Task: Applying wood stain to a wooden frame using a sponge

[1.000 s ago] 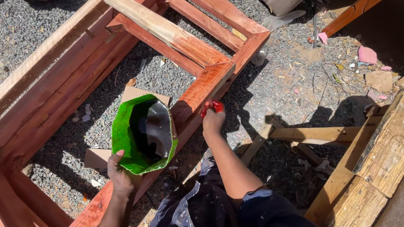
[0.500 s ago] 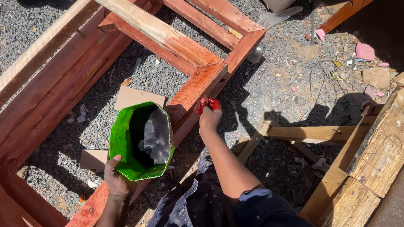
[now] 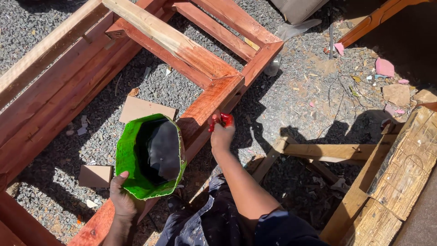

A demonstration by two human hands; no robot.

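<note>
My left hand (image 3: 122, 200) grips the near rim of a green cut-open container (image 3: 129, 159) that holds dark liquid. The container rests tilted against a red-stained wooden beam (image 3: 207, 107). My right hand (image 3: 221, 135) is closed around a small red-handled tool (image 3: 222, 119), likely a brush, held against the side of that beam just below its corner joint. The tool's working end is hidden behind my fingers and the beam.
The red-stained frame (image 3: 68, 86) lies on grey gravel (image 3: 300, 100), with an unstained plank (image 3: 150, 25) across it. Cardboard scraps (image 3: 145, 109) lie inside the frame. Unfinished timber pieces (image 3: 327, 152) and a rough wooden slab (image 3: 405, 168) stand at the right. Pink debris (image 3: 384, 67) litters the far ground.
The view has drifted slightly. My right hand has stayed at the beam's side with the red tool, and my left hand has kept hold of the green container.
</note>
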